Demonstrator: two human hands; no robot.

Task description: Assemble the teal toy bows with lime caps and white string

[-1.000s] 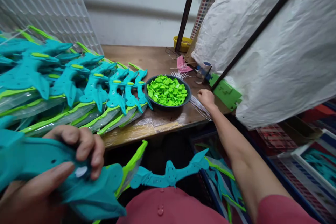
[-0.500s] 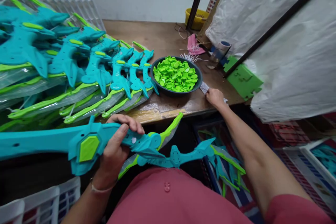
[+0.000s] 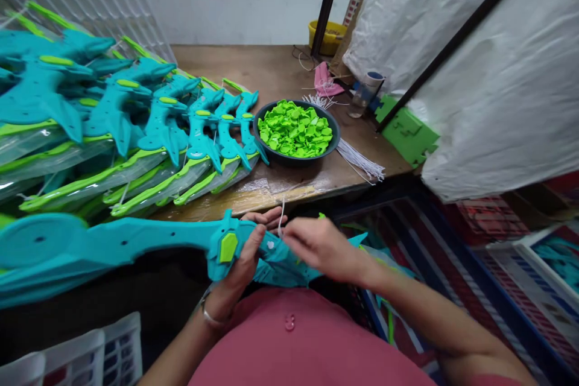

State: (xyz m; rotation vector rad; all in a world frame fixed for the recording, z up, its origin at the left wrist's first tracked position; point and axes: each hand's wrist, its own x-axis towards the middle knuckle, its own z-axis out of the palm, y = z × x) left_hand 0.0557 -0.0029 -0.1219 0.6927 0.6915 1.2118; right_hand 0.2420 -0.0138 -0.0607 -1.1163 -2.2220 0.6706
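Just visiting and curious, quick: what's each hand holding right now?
Left hand: holding a long teal piece.
Right hand: closed, pinching a thin white strip.

No legible text, label, brand, number or sign is appearing anywhere in this view; no lettering is showing clearly enough to read.

Your right grip point(image 3: 319, 247) is now at 5 o'clock instead of 3, pinching a white string point(image 3: 283, 214); your left grip point(image 3: 244, 265) shifts from 8 to 7 o'clock, the turquoise bow point(image 3: 149, 234) with it.
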